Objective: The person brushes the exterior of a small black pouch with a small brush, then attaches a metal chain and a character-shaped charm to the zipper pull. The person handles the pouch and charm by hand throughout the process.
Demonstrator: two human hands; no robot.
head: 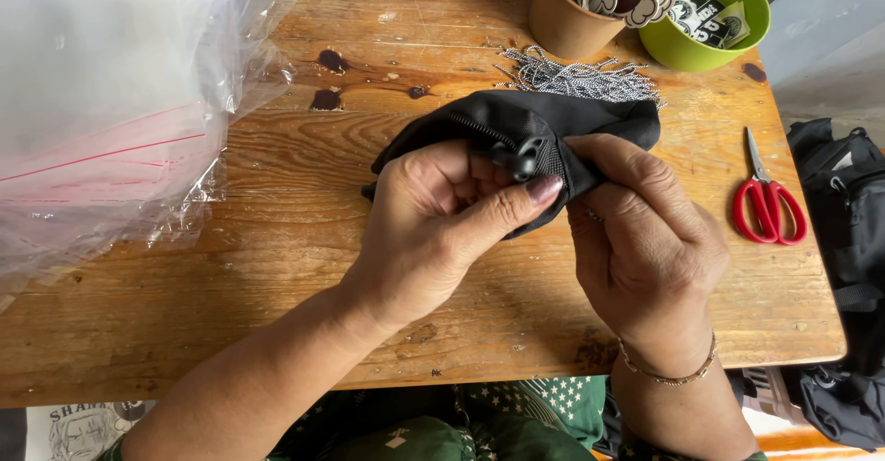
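Note:
Both of my hands hold a small black fabric pouch (pixel 553 120) with a zipper over the middle of a wooden table (pixel 277 258). My left hand (pixel 442 221) grips the pouch from the left, thumb pressed by the black zipper pull (pixel 524 155). My right hand (pixel 645 240) pinches the fabric from the right side, a bead bracelet on its wrist. Much of the pouch is hidden under my fingers.
A pile of clear plastic bags (pixel 111 101) covers the table's left side. Behind the pouch lies a bundle of black-and-white strings (pixel 581 76), a brown paper cup (pixel 572 14) and a green bowl (pixel 714 46) of printed tags. Red-handled scissors (pixel 767 203) lie right; black bags (pixel 848 240) hang beyond the edge.

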